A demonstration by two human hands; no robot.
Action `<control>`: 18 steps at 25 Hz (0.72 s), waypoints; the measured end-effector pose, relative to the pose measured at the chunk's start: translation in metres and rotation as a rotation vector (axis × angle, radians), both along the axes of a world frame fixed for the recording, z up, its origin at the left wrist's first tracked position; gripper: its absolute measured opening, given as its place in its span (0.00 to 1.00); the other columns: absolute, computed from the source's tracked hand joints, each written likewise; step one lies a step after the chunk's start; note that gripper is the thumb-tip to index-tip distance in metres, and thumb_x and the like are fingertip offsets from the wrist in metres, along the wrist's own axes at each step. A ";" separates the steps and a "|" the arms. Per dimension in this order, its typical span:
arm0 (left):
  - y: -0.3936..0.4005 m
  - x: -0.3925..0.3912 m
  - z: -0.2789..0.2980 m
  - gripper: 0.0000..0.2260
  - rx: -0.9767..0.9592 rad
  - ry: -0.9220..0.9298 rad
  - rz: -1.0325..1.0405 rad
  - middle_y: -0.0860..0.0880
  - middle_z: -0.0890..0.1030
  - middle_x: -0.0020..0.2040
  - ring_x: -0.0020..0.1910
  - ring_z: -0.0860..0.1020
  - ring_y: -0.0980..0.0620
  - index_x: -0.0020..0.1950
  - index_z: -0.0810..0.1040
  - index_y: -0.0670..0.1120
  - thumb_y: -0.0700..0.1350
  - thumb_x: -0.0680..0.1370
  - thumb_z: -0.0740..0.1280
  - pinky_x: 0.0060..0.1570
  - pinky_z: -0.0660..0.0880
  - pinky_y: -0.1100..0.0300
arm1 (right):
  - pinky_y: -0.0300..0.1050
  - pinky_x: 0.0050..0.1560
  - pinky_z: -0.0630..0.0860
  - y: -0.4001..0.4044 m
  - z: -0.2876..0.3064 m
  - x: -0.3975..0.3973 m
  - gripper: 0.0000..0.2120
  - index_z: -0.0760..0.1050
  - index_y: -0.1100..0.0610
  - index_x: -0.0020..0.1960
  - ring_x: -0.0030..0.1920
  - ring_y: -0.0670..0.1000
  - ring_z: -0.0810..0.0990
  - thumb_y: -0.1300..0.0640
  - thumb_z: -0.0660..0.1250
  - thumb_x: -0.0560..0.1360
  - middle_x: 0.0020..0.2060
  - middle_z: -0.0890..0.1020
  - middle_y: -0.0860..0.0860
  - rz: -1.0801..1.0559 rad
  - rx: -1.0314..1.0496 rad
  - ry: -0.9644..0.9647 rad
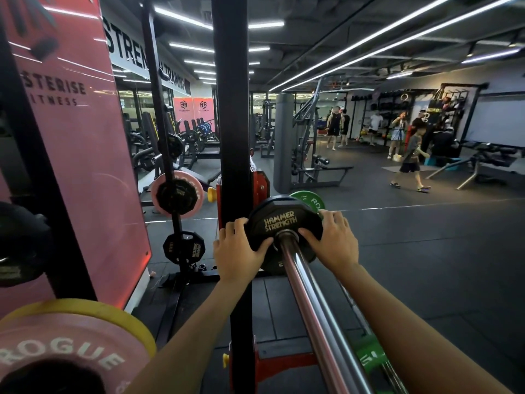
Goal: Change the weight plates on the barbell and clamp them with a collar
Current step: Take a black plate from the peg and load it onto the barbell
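Barbell (pixel 309 291), head view: chrome sleeve running from the lower right foreground away to the centre of the frame, its near end cut off by the bottom edge. Black weight plate (pixel 279 223), lettered HAMMER STRENGTH in gold, seated on the sleeve with the bar passing through its centre hole; the lower part of its face is hidden behind the bar and the hands, so only a fragment of the marking there can be read. Left hand (pixel 238 251): grips the plate's left rim, fingers curled over the edge and out of sight behind it, thumb laid across the face toward the hub. Right hand (pixel 331 240): grips the right rim likewise, fingers wrapped over the edge, thumb pressed on the face just beside the bar. Green plate (pixel 308 200): stands behind the black plate, mostly covered by it, part of a white ROGUE marking showing; whether the two plates touch cannot be told. Second green item (pixel 369 356) low beside the bar, blurred, identity unclear. Black rack upright (pixel 231 109) rises just left of the plates and hides part of the left forearm. Pink plate (pixel 68 356) with a yellow plate (pixel 93 308) behind it at lower left, both cut off by the frame. Pink mirror panel (pixel 85 137) at left, lettering partly cropped. Distant people (pixel 412 155) on the gym floor, small and indistinct.
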State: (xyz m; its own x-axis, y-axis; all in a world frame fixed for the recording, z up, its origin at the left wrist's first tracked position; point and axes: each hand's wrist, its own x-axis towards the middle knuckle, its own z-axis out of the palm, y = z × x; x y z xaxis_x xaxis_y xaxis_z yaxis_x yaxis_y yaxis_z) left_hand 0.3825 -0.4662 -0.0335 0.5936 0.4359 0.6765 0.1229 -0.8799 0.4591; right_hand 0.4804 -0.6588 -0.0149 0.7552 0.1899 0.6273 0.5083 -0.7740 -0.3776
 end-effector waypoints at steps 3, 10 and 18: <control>-0.017 -0.019 0.005 0.30 -0.005 -0.043 -0.034 0.48 0.77 0.57 0.57 0.75 0.46 0.64 0.72 0.47 0.65 0.71 0.71 0.54 0.74 0.48 | 0.53 0.48 0.76 -0.012 -0.003 -0.017 0.32 0.68 0.55 0.68 0.62 0.55 0.73 0.36 0.66 0.73 0.61 0.74 0.53 0.006 0.037 0.012; -0.054 -0.078 0.012 0.29 -0.016 -0.048 -0.081 0.48 0.76 0.60 0.60 0.73 0.47 0.65 0.72 0.49 0.66 0.73 0.68 0.58 0.74 0.46 | 0.49 0.50 0.76 -0.057 0.000 -0.082 0.29 0.68 0.53 0.67 0.58 0.53 0.76 0.34 0.62 0.74 0.58 0.76 0.52 0.078 0.018 -0.010; -0.104 -0.169 0.005 0.31 -0.021 0.062 -0.099 0.48 0.75 0.61 0.63 0.72 0.47 0.66 0.71 0.50 0.70 0.72 0.65 0.58 0.74 0.47 | 0.48 0.49 0.75 -0.110 0.003 -0.175 0.28 0.68 0.51 0.67 0.56 0.53 0.77 0.34 0.59 0.75 0.58 0.77 0.52 0.140 0.003 0.007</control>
State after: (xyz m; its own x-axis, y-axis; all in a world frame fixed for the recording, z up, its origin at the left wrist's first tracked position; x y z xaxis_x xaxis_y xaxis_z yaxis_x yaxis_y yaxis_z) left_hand 0.2132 -0.5705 -0.0283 0.6750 0.3867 0.6284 0.0643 -0.8793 0.4720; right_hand 0.3058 -0.7687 -0.0123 0.7260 0.2920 0.6226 0.6084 -0.6947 -0.3837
